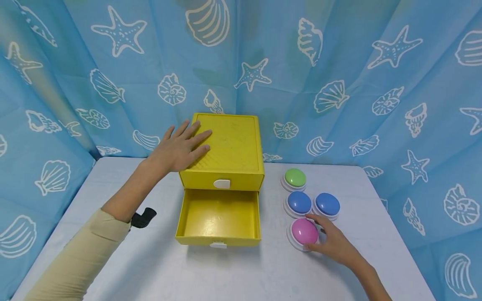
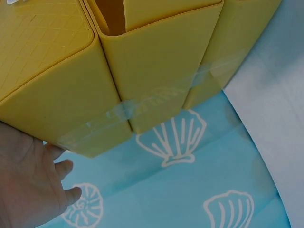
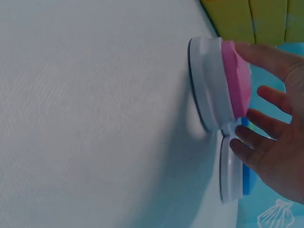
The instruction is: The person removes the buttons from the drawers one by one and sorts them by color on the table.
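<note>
A yellow two-drawer box (image 1: 226, 142) stands at the back of the table. Its lower drawer (image 1: 218, 240) is pulled out, with nothing inside; the upper one is closed. My left hand (image 1: 177, 150) rests spread on the box's top left edge; the left wrist view shows part of this hand (image 2: 28, 180) beside the yellow side wall (image 2: 156, 71). At the right, my right hand (image 1: 333, 242) holds a pink dome push button (image 1: 304, 232) with a white base, thumb and index finger at opposite sides of its rim. In the right wrist view, the thumb touches the pink dome (image 3: 237, 80).
Behind the pink button are two blue push buttons, a left one (image 1: 299, 202) and a right one (image 1: 327, 204), close together. A green push button (image 1: 295, 177) lies farther back. A blue shell-print curtain (image 1: 241, 54) surrounds the white table (image 1: 263, 276).
</note>
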The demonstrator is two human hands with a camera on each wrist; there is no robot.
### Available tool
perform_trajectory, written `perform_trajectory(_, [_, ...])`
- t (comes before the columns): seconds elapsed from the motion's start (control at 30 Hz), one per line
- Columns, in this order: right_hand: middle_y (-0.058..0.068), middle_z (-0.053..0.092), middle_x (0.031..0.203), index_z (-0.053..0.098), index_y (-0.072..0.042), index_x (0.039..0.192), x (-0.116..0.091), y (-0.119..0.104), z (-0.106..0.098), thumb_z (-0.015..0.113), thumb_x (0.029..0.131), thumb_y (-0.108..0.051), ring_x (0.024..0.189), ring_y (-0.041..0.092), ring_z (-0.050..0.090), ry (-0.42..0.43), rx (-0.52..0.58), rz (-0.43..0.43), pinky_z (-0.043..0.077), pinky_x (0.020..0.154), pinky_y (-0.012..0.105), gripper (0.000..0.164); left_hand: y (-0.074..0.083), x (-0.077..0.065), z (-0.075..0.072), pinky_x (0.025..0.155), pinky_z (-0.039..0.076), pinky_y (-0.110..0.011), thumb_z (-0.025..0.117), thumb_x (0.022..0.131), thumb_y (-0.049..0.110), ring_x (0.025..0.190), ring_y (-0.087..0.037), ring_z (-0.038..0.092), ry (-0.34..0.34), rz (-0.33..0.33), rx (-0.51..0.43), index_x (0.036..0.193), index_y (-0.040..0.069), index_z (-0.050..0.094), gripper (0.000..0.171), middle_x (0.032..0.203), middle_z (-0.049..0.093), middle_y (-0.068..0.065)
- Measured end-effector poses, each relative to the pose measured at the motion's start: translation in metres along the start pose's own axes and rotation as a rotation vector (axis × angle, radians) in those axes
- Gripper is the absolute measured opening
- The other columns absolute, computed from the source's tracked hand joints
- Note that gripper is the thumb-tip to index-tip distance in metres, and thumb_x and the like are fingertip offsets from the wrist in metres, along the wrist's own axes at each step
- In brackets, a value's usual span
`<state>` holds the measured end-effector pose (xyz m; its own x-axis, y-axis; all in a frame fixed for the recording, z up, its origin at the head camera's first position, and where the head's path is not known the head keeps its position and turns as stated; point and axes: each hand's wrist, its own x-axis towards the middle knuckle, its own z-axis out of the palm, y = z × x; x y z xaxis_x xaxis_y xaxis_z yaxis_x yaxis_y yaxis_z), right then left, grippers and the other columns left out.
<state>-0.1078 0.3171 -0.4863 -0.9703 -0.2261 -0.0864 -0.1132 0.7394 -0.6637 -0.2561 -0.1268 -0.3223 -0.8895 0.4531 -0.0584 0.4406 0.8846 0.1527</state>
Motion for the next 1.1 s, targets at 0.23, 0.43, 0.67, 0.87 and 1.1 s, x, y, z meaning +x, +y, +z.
perform_trajectory(0.23, [0.01, 0.061, 0.131, 0.059, -0.005, 0.133, -0.006, -0.032, -0.003, 0.081, 0.084, -0.006, 0.123, 0.031, 0.055, 0.184, 0.022, -0.15, 0.05, 0.095, 0.05, 0.054, 0.001, 0.001, 0.0, 0.116, -0.005, -0.061, 0.024, 0.107, 0.056, 0.151, -0.035, -0.007, -0.004, 0.001, 0.009, 0.162, 0.025, 0.018, 0.064, 0.167, 0.003, -0.013])
perform_trajectory(0.43, [0.003, 0.065, 0.125, 0.065, -0.009, 0.128, -0.012, -0.068, 0.003, 0.08, 0.085, -0.006, 0.113, 0.028, 0.063, 0.199, 0.152, -0.22, 0.054, 0.09, 0.036, 0.045, 0.002, 0.001, 0.0, 0.116, -0.005, -0.061, 0.024, 0.107, 0.055, 0.151, -0.036, -0.006, -0.011, -0.004, 0.014, 0.162, 0.025, 0.017, 0.064, 0.167, 0.003, -0.013])
perform_trajectory(0.67, [-0.002, 0.068, 0.117, 0.069, -0.013, 0.121, -0.02, -0.106, 0.018, 0.08, 0.085, -0.005, 0.107, 0.017, 0.066, 0.206, 0.255, -0.296, 0.053, 0.089, 0.027, 0.038, 0.002, 0.0, -0.001, 0.116, -0.004, -0.061, 0.025, 0.107, 0.054, 0.151, -0.035, -0.007, -0.01, -0.006, 0.009, 0.162, 0.025, 0.017, 0.063, 0.167, 0.003, -0.013])
perform_trajectory(0.87, [-0.005, 0.069, 0.112, 0.07, -0.013, 0.116, -0.028, -0.131, 0.032, 0.08, 0.085, -0.006, 0.099, 0.012, 0.066, 0.192, 0.262, -0.427, 0.055, 0.086, 0.028, 0.033, 0.002, 0.001, -0.001, 0.116, -0.004, -0.061, 0.025, 0.107, 0.054, 0.151, -0.036, -0.006, -0.01, -0.006, 0.011, 0.162, 0.025, 0.018, 0.063, 0.167, 0.003, -0.013])
perform_trajectory(1.1, [0.001, 0.071, 0.111, 0.071, -0.009, 0.114, -0.029, -0.152, 0.049, 0.079, 0.087, -0.008, 0.098, 0.016, 0.067, 0.122, 0.337, -0.526, 0.055, 0.087, 0.03, 0.028, 0.002, 0.001, 0.0, 0.116, -0.004, -0.061, 0.025, 0.107, 0.055, 0.151, -0.037, -0.006, -0.011, -0.003, 0.011, 0.162, 0.024, 0.018, 0.063, 0.167, 0.003, -0.013])
